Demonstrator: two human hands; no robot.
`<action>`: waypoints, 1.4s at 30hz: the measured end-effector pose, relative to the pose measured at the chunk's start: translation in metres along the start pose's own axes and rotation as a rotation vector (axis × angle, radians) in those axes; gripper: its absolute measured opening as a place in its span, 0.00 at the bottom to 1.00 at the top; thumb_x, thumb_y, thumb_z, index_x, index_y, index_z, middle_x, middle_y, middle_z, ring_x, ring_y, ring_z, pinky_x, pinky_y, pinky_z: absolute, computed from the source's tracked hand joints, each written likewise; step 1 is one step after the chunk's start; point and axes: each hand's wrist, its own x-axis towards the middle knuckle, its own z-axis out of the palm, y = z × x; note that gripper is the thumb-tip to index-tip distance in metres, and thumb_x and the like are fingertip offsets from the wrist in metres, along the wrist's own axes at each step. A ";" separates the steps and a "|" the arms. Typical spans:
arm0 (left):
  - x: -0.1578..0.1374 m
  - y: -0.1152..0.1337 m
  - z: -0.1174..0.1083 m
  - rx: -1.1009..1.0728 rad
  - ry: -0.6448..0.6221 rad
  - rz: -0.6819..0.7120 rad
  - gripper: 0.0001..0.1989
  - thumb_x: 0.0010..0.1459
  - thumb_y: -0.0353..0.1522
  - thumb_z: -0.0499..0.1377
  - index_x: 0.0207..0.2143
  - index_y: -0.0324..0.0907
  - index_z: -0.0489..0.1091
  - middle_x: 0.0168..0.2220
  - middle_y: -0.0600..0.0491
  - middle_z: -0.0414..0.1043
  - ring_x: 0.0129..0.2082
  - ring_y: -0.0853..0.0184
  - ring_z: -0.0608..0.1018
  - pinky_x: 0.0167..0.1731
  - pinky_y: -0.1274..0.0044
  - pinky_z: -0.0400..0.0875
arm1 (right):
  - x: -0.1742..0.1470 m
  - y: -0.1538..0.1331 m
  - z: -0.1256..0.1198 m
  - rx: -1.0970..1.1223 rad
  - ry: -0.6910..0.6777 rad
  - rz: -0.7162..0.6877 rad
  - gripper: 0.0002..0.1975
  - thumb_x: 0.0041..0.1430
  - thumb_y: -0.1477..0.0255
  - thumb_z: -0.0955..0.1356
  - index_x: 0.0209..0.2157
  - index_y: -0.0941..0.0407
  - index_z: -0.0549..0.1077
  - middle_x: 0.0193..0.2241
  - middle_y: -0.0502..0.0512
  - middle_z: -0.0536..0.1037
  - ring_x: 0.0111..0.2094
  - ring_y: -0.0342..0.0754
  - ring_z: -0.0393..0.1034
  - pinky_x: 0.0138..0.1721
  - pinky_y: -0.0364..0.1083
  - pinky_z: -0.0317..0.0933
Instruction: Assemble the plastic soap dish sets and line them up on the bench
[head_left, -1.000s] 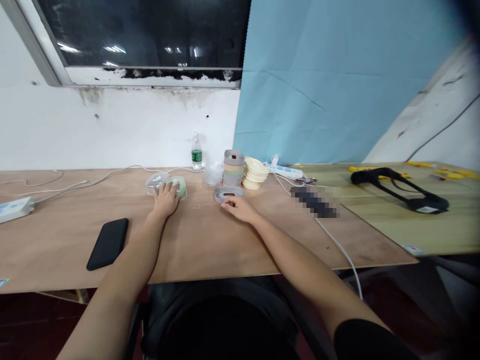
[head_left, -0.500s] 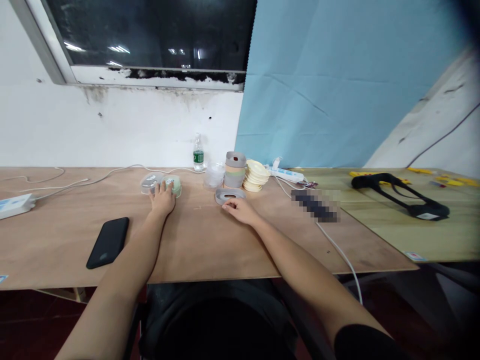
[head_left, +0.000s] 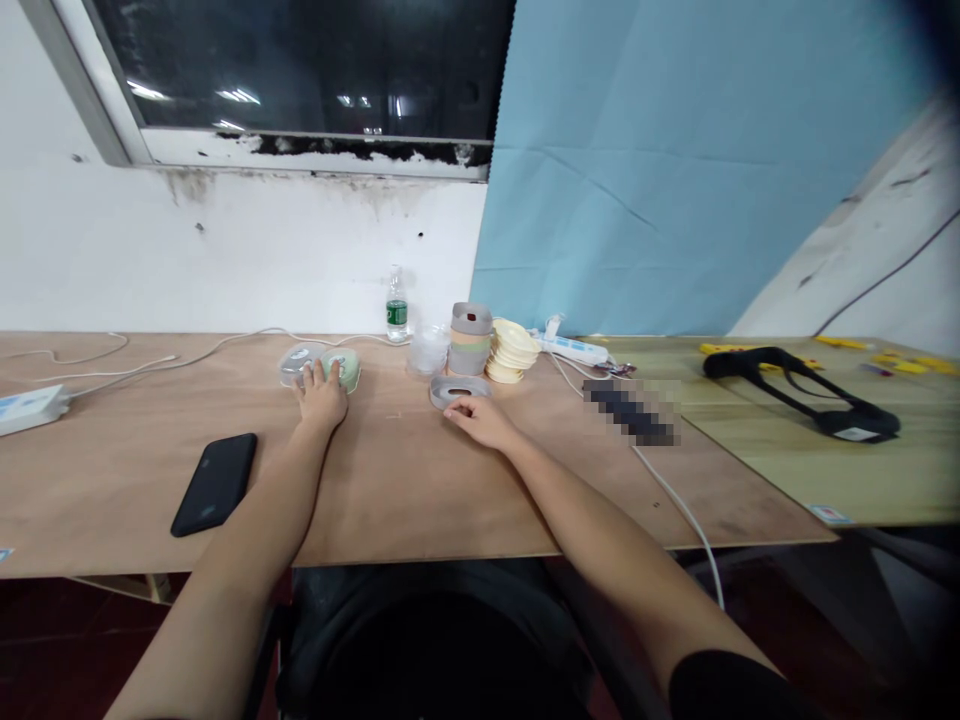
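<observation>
Brown wooden worktop (head_left: 397, 490). L hand (head_left: 322, 402) palm down, fingers spread over near side of pale green round container (head_left: 349, 366) & clear-grey round container (head_left: 297, 360), the two side by side on worktop; grip loose, nothing clasped. R hand (head_left: 484, 422) w/ fingers curled at near rim of grey oval ring-shaped piece (head_left: 441, 390), approx. ctr of worktop; can't tell if grip pinches rim or only touches. Just behind ring: stack of grey, tan & green oval pieces (head_left: 470, 356), btwn clear plastic stack (head_left: 429, 352) (L) & cream bowl stack (head_left: 511, 350) (R). Green-labelled clear bottle (head_left: 397, 310) upright nr wall.
</observation>
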 end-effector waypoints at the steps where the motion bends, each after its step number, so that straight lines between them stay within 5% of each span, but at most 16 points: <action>1: -0.001 0.001 -0.001 0.001 0.002 0.007 0.30 0.61 0.38 0.49 0.65 0.43 0.49 0.66 0.39 0.45 0.66 0.46 0.47 0.59 0.50 0.44 | 0.000 0.000 0.000 0.001 0.001 -0.004 0.13 0.59 0.62 0.65 0.32 0.56 0.77 0.21 0.49 0.72 0.23 0.42 0.62 0.26 0.41 0.50; 12: -0.006 0.014 -0.007 0.029 -0.079 0.171 0.33 0.58 0.44 0.51 0.64 0.45 0.53 0.68 0.42 0.42 0.66 0.46 0.45 0.60 0.51 0.39 | 0.000 0.000 0.001 0.008 0.001 -0.013 0.14 0.59 0.61 0.65 0.32 0.56 0.77 0.21 0.49 0.72 0.23 0.42 0.62 0.25 0.41 0.51; 42: -0.004 0.010 -0.003 0.019 -0.092 0.188 0.35 0.58 0.47 0.51 0.65 0.45 0.51 0.68 0.41 0.40 0.66 0.45 0.45 0.59 0.51 0.41 | -0.001 -0.003 -0.001 -0.004 0.001 -0.002 0.13 0.58 0.61 0.65 0.32 0.56 0.77 0.21 0.49 0.72 0.22 0.42 0.63 0.25 0.41 0.50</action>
